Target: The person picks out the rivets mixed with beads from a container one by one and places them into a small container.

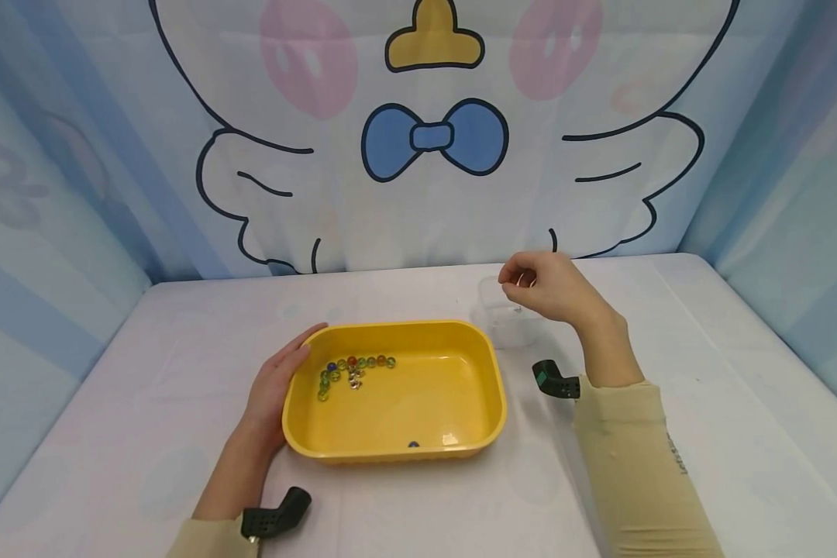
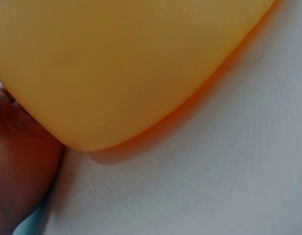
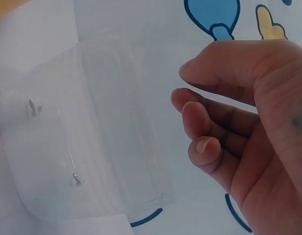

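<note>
Yellow plastic tray (image 1: 488, 387) sits mid-table, marbles (image 1: 352, 370) bunched in its far-left corner. My left hand (image 1: 279, 387) lies flat along its left wall, fingers straight. My right hand (image 1: 540, 287) hovers curled over the clear cup (image 1: 505, 329) by the tray's far-right corner; I can't tell if it pinches anything. I'd keep the fingers centred over the cup mouth. Sleeve lettering is unreadable.

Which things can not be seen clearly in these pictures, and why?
- Left hand: in the left wrist view the yellow tray fills the frame and hides the fingers.
- Marbles: too small in the head view to count surely.
- Clear container: in the head view the right hand covers part of it; whether it holds marbles is unclear.
- Right hand: fingertips curled, so a held marble cannot be confirmed.
</note>
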The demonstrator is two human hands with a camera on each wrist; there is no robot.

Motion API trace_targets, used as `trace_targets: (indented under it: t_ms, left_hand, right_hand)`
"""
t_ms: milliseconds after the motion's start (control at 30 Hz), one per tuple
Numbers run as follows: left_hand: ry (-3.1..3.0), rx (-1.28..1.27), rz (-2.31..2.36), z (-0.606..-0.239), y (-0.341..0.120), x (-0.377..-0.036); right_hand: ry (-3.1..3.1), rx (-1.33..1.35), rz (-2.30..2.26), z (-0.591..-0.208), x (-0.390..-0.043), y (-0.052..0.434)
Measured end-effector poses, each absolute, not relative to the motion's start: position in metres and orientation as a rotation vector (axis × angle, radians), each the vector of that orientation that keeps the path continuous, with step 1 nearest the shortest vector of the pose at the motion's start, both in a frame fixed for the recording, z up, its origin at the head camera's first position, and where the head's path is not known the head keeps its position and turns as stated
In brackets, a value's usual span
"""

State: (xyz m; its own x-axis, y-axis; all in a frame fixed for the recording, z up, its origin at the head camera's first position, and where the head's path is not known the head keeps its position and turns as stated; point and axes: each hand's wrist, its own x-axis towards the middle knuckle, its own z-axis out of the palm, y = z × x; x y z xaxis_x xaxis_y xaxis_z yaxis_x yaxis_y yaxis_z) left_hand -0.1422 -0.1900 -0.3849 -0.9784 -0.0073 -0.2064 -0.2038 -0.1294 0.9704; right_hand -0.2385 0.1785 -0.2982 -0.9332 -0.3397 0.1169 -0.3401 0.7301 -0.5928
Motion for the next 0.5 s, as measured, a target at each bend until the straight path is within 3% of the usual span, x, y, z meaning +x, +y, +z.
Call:
trace_targets:
  t_ms: [500]
  left_hand:
    - [2.007,-0.254,2.232,-0.3837,-0.1894,-0.1415]
  right_hand:
    - [-2.881,0.599,1.019,-0.2985,-0.2365,0.1746]
